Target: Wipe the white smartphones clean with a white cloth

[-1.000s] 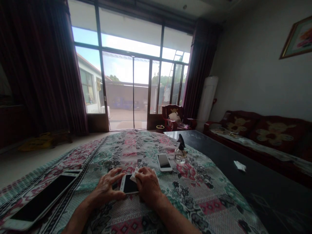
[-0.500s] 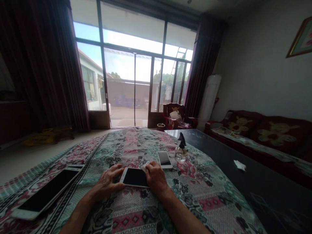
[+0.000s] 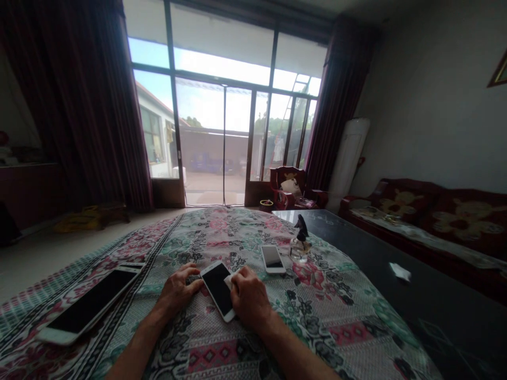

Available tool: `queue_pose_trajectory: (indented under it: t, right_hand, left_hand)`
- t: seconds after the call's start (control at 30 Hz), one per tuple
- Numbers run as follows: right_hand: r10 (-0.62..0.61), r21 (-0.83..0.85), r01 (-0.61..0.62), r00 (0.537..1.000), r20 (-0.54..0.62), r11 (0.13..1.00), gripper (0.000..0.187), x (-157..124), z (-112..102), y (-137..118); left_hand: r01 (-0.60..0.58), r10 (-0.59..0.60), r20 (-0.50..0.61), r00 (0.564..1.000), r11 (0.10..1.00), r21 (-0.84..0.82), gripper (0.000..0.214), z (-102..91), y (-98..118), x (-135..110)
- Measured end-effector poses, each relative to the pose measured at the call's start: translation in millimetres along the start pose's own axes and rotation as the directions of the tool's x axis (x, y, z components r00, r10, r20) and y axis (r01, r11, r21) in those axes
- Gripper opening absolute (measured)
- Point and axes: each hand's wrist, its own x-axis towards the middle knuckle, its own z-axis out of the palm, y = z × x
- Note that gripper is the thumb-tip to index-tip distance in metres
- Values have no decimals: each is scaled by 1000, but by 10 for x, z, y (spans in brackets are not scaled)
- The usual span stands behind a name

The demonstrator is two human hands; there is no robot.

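A white phone (image 3: 219, 288) with a dark screen lies slantwise on the flowered cloth (image 3: 245, 338) in front of me. My left hand (image 3: 177, 290) rests at its left edge, fingers bent and touching its side. My right hand (image 3: 249, 298) is closed on a small white wipe (image 3: 231, 278) pressed on the phone's right side. A second small white phone (image 3: 273, 259) lies a little beyond, next to a clear spray bottle (image 3: 300, 245) with a black top.
A large white phone (image 3: 90, 305) lies at the left of the cloth. To the right is a dark glossy table (image 3: 415, 311) with a crumpled white tissue (image 3: 400, 271). A red sofa (image 3: 443, 221) runs along the right wall; glass doors stand ahead.
The phone has turned from lying crosswise to slanting lengthwise. My right hand with the wipe has stayed on its right side, and my left hand still steadies its left edge.
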Motion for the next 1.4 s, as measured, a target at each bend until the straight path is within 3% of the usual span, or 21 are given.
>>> queue_pose_trajectory:
  t: [0.33,0.57,0.77,1.07,1.4]
  right_hand:
    - [-7,11,7,997,83,1000,16,-29,-21,-103]
    - [-82,45,80,996,45,996,17,-30,25,-68]
    - [-85,27,84,996,36,996,19,160,141,-44]
    - [-191,52,188,980,51,981,18,498,243,114]
    - [-210,180,209,978,-11,961,19,531,317,214]
  left_hand:
    - [-98,95,68,993,995,35,43,31,-20,-20]
    - [-64,47,150,988,992,110,47,-2,33,-24]
    - [-44,9,183,983,982,186,49,-17,109,-48]
    - [11,-47,158,986,975,220,52,15,202,-48]
    - [11,-38,98,994,966,258,55,59,230,-96]
